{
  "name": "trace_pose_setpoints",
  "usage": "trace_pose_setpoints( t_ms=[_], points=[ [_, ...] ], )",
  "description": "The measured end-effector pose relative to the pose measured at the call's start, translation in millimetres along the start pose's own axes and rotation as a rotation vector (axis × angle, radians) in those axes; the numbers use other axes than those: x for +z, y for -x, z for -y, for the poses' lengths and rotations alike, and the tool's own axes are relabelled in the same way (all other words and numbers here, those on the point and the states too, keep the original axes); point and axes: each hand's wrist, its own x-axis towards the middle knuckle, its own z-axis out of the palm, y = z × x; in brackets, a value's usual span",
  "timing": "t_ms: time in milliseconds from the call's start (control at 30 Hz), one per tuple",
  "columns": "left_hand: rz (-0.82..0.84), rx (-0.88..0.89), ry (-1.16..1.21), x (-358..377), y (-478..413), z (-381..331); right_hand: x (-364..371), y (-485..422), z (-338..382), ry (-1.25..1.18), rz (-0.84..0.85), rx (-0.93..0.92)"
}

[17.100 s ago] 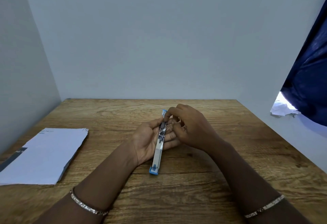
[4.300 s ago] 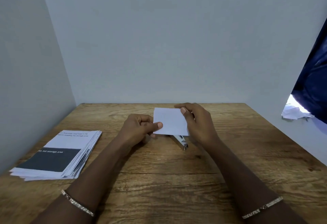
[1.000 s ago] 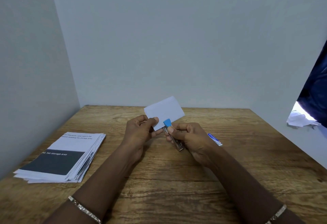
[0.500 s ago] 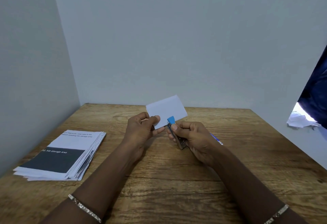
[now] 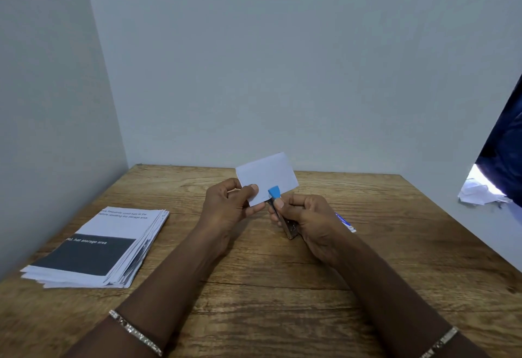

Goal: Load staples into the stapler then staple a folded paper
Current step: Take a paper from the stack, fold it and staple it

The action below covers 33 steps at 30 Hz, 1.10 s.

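My left hand (image 5: pixel 230 206) pinches the lower left corner of a small folded white paper (image 5: pixel 268 175), held tilted above the wooden table (image 5: pixel 282 287). My right hand (image 5: pixel 308 220) grips a slim metal stapler (image 5: pixel 281 216) with a blue tip. The blue tip overlaps the paper's lower edge, just right of my left thumb. The stapler's rear end pokes out under my right palm. Most of its body is hidden by my fingers.
A stack of printed sheets (image 5: pixel 99 247) with a dark band lies at the left of the table. A small white and blue staple box (image 5: pixel 346 222) lies behind my right hand. Walls close in at the left and back. Crumpled paper (image 5: pixel 480 195) lies beyond the right wall.
Over the last second the stapler's blue tip has moved up onto the paper's lower edge. The paper has risen slightly. Earlier both hands held the paper and the stapler lay on the table.
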Motion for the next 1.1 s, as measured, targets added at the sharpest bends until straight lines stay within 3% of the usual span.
trace_pose_setpoints(
  t_ms=[233,833,967,1100],
  points=[
    [0.023,-0.002,0.021,4,4,1,9,1,1,-0.016,-0.111,0.021],
    [0.007,0.012,0.022,0,1,1,2,2,7,-0.082,0.017,0.093],
    [-0.008,0.051,-0.013,-1,1,1,2,2,6,-0.032,-0.006,0.073],
    [-0.047,0.096,-0.059,-6,-2,1,1,2,3,0.128,-0.134,-0.001]
  ],
)
